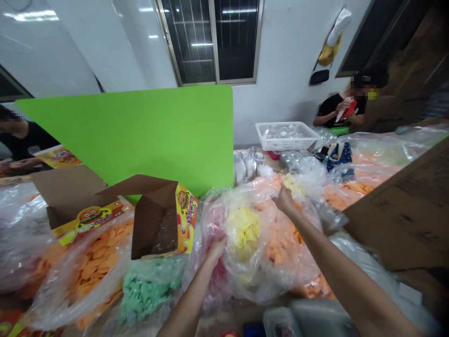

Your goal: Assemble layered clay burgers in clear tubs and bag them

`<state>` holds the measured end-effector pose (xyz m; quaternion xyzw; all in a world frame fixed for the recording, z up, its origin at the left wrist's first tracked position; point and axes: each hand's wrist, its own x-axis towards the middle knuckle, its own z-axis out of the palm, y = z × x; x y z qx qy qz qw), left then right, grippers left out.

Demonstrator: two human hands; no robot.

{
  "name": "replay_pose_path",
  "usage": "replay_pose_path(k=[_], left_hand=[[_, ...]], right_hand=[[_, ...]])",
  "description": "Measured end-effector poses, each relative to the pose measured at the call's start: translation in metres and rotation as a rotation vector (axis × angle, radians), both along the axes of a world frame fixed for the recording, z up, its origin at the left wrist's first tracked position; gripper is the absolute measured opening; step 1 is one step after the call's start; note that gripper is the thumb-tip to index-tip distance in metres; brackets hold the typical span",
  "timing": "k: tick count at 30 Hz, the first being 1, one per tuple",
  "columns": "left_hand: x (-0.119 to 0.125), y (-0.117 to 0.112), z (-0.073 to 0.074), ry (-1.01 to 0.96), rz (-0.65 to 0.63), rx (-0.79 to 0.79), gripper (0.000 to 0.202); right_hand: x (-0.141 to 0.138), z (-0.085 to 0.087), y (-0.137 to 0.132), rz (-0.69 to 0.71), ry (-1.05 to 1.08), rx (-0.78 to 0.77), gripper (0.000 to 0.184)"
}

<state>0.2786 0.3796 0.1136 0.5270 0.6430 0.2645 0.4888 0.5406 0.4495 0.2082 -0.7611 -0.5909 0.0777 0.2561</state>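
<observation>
My left hand reaches into a clear plastic bag of pink pieces; its fingers are buried in the plastic. My right hand stretches further out and grips the top of a clear bag of orange pieces. Between them sits a bag of yellow pieces. Just left of my left hand, a small open cardboard box with a burger print stands on its side.
A green divider board stands behind. Bags of orange and green pieces lie at the front left. A white basket sits at the back, a large cardboard box at the right. Other people sit at far left and far right.
</observation>
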Motion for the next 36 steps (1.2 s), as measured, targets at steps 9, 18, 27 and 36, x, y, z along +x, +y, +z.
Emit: replay_pose_path(k=[9,18,27,36], left_hand=[[-0.009,-0.017,0.045,0.067,0.177,0.193,0.024],[-0.078,-0.079,0.101,-0.124,0.106,0.247,0.022],[-0.044,-0.063,0.092,-0.263,-0.093,0.19,0.02],[-0.129,-0.122,0.035,-0.35,0.109,0.02,0.025]], right_hand=[[-0.076,-0.036,-0.06,0.566,-0.097,-0.124,0.03],[-0.104,-0.122,-0.05,0.387,-0.19,-0.474,0.052],[-0.079,-0.106,-0.06,0.479,-0.191,-0.372,0.031],[-0.104,-0.023,-0.098,0.493,-0.164,-0.087,0.028]])
